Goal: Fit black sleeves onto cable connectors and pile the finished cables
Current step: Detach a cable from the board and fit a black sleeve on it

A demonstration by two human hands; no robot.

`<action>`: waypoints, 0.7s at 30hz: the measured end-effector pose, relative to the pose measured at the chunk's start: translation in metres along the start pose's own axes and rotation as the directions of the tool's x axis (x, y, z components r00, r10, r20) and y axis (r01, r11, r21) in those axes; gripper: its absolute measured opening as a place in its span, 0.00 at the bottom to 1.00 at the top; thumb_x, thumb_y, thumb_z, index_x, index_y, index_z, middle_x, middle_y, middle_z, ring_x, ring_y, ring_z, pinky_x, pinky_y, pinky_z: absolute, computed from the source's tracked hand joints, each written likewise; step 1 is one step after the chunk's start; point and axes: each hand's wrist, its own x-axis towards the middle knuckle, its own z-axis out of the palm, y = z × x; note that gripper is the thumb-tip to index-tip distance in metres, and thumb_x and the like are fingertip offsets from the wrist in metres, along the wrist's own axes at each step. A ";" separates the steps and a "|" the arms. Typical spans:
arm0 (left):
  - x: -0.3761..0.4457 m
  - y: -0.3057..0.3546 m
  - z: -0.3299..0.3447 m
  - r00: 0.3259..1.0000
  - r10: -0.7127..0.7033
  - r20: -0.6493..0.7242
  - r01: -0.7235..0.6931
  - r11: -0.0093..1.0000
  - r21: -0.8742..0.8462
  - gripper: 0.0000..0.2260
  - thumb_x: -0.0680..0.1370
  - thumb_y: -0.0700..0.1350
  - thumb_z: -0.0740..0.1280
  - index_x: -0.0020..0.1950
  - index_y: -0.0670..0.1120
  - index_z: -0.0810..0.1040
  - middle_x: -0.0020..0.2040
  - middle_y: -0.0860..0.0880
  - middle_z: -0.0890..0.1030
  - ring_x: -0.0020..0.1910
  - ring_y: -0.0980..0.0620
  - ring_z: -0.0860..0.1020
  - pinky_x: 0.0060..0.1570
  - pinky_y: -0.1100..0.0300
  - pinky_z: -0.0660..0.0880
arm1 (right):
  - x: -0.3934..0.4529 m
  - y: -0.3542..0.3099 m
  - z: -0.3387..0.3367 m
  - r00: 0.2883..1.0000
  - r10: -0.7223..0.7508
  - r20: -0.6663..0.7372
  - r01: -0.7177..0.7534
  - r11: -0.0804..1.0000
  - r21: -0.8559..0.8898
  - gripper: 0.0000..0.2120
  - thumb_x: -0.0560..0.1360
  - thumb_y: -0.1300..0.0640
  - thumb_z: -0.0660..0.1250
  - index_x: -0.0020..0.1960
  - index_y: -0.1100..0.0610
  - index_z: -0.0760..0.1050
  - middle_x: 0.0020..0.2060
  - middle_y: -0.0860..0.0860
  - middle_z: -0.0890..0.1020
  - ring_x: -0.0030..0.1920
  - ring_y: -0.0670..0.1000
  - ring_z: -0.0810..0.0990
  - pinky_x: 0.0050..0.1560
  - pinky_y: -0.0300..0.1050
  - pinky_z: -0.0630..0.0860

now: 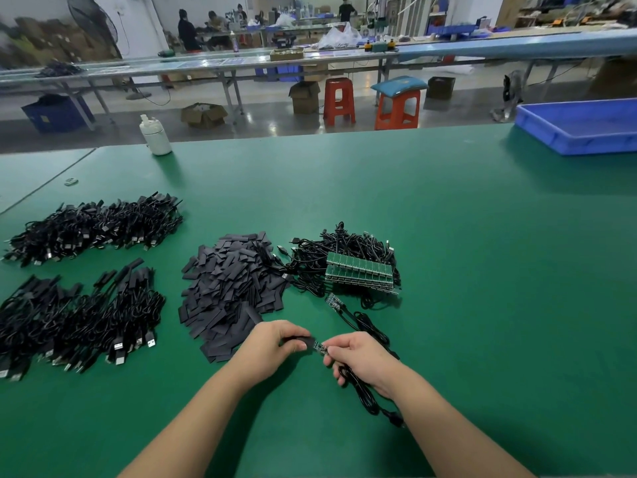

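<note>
Hands (312,350) pinch sleeve (303,340), connector (320,348).

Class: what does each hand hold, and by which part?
Left hand pinches a black sleeve by its left end; right hand grips the cable just behind its green connector board.

Both bare forearms rise from the bottom edge and converge at lower centre. The left hand (272,343) and the right hand (358,357) nearly meet, fingers curled in pinches, knuckles up.

text: none legible | labels: none legible | brands, numbers, signs: none legible anywhere in view
</note>
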 end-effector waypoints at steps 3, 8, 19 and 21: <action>-0.002 -0.001 0.002 1.000 -0.008 -0.004 0.008 1.000 0.026 0.11 0.77 0.49 0.71 0.59 0.51 0.83 0.53 0.59 0.82 0.51 0.66 0.77 0.51 0.80 0.67 | 0.001 0.002 -0.001 1.000 0.000 0.008 0.000 1.000 -0.013 0.08 0.81 0.64 0.63 0.57 0.57 0.77 0.39 0.52 0.84 0.33 0.47 0.80 0.36 0.40 0.78; -0.003 -0.001 -0.001 1.000 0.006 0.017 -0.007 0.998 0.064 0.12 0.77 0.51 0.71 0.60 0.53 0.83 0.55 0.57 0.83 0.52 0.64 0.78 0.54 0.72 0.72 | 0.003 0.003 0.000 1.000 0.008 0.015 -0.007 0.998 -0.063 0.10 0.81 0.64 0.63 0.60 0.58 0.77 0.39 0.52 0.84 0.33 0.48 0.80 0.36 0.41 0.79; 0.003 0.018 -0.001 0.960 0.210 0.186 -0.266 0.892 0.366 0.12 0.81 0.51 0.63 0.62 0.54 0.80 0.55 0.54 0.81 0.54 0.53 0.77 0.53 0.59 0.72 | 0.001 0.002 0.005 1.000 -0.018 0.012 0.019 0.998 -0.054 0.08 0.82 0.66 0.61 0.58 0.62 0.76 0.38 0.53 0.81 0.30 0.49 0.77 0.32 0.41 0.77; 0.004 0.020 0.002 0.963 0.204 0.174 -0.254 0.902 0.348 0.11 0.81 0.49 0.64 0.61 0.53 0.81 0.52 0.53 0.82 0.52 0.53 0.78 0.51 0.59 0.73 | 0.001 0.003 0.004 1.000 -0.020 0.009 0.020 0.999 -0.045 0.08 0.82 0.65 0.61 0.59 0.63 0.76 0.39 0.54 0.82 0.30 0.49 0.77 0.33 0.41 0.78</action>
